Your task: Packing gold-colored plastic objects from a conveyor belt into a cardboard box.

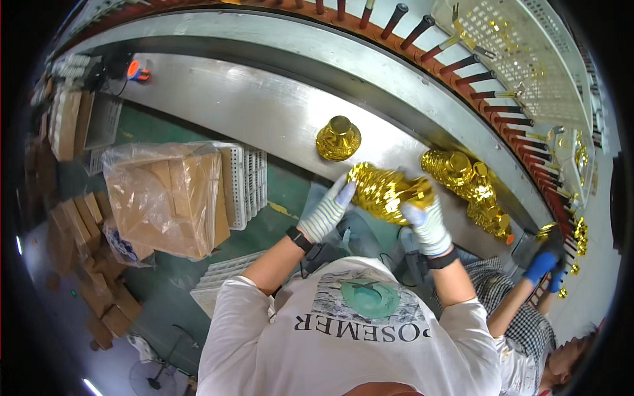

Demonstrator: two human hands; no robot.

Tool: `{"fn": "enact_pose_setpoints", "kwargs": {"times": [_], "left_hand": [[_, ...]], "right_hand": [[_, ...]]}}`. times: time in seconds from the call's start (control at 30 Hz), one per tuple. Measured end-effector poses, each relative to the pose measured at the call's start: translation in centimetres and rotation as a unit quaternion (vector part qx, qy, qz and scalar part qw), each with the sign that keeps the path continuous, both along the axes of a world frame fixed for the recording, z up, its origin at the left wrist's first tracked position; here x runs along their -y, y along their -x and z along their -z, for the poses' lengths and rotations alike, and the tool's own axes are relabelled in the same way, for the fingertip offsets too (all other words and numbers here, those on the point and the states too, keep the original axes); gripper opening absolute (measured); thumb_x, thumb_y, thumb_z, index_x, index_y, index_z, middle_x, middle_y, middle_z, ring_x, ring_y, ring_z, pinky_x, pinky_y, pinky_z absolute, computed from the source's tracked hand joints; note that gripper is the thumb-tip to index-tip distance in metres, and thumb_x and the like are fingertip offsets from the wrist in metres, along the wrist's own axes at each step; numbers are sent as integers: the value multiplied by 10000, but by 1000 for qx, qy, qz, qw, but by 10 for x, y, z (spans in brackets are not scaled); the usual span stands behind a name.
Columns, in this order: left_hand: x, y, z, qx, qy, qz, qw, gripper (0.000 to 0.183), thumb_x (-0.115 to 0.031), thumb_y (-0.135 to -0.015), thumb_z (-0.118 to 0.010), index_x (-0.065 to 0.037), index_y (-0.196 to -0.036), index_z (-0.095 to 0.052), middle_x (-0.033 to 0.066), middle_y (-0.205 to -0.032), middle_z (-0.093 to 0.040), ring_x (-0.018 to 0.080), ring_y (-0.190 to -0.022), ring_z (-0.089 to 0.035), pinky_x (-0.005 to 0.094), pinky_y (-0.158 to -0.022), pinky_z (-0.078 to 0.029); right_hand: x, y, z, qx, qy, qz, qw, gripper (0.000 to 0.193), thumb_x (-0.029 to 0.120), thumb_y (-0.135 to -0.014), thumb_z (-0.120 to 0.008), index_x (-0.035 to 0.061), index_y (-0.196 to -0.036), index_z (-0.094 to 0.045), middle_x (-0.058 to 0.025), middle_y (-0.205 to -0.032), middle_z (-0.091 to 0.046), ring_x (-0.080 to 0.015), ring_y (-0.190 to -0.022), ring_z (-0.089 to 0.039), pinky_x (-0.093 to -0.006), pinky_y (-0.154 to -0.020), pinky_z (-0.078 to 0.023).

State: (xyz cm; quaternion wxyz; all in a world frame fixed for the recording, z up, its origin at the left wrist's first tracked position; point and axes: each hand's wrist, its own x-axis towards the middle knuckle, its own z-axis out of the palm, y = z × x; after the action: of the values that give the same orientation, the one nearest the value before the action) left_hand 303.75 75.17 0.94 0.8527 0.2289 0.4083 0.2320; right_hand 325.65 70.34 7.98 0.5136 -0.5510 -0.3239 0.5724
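Observation:
Both my hands wear striped white gloves with bluish fingertips. Between them, level with the bench's near edge, lies a shiny gold trophy-like part [383,191] with a ribbed, twisted body, tilted on its side. My left hand [327,214] is closed on its wider left end. Its narrower right end is gripped by my right hand [428,226]. Just beyond, a smaller gold flared piece [339,140] stands upright on the steel bench [231,96]. To the right, several gold parts [456,170] are lined up close together on the bench.
A conveyor with upright dark-handled rods [417,32] curves along the far side. Above it hangs a white perforated basket [548,72]. At left are a plastic-wrapped carton [165,198], white crates [247,185] and an orange-blue tape roll [139,71]. A co-worker with blue gloves [543,265] works at right.

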Motion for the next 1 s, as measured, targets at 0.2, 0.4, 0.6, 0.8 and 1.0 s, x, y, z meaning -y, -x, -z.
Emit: {"fn": "enact_pose_setpoints", "kwargs": {"times": [0.2, 0.4, 0.6, 0.8, 1.0], "left_hand": [[-83, 19, -67, -2, -227, -48, 973, 576, -344, -1021, -531, 43, -1429, -408, 144, -1249, -584, 190, -1176, -515, 319, -1051, -395], [-60, 57, 31, -348, -289, 64, 889, 702, -523, -977, -522, -62, -1482, -365, 176, -1342, -543, 263, -1282, -480, 423, -1075, -397], [-73, 6, 114, 150, 221, -233, 935, 683, -598, -948, -487, -154, -1461, -411, 79, -1440, -504, 262, -1285, -503, 519, -1043, -429], [-24, 40, 130, 44, 255, -309, 915, 641, -512, -931, -583, -36, -1349, -487, 154, -1236, -623, 272, -1107, -628, 463, -829, -580], [2, 69, 77, 238, 410, -313, 823, 603, -539, -964, -519, -38, -1295, -566, 148, -1250, -640, 303, -1113, -622, 447, -1007, -494]], "right_hand": [[-111, 21, -101, 114, -100, -102, 983, 490, 239, -805, -717, 21, -1218, -572, -67, -1155, -623, -163, -1060, -572, -317, -968, -449], [-156, 55, -45, 78, 32, -239, 967, 469, 197, -806, -771, 27, -1199, -580, -43, -1068, -651, -124, -956, -593, -296, -881, -502], [-185, 78, -108, 84, 67, -290, 951, 415, 241, -817, -744, 25, -1147, -617, -54, -1078, -658, -141, -975, -606, -302, -894, -495], [-139, 61, -57, 112, 80, -237, 962, 552, 260, -780, -742, 16, -1240, -561, -70, -1117, -638, -172, -1056, -582, -323, -954, -464], [-93, 78, -62, 92, 121, -238, 959, 808, 411, -735, -783, -27, -1344, -482, -123, -1252, -593, -224, -1146, -575, -366, -1013, -456]]}}
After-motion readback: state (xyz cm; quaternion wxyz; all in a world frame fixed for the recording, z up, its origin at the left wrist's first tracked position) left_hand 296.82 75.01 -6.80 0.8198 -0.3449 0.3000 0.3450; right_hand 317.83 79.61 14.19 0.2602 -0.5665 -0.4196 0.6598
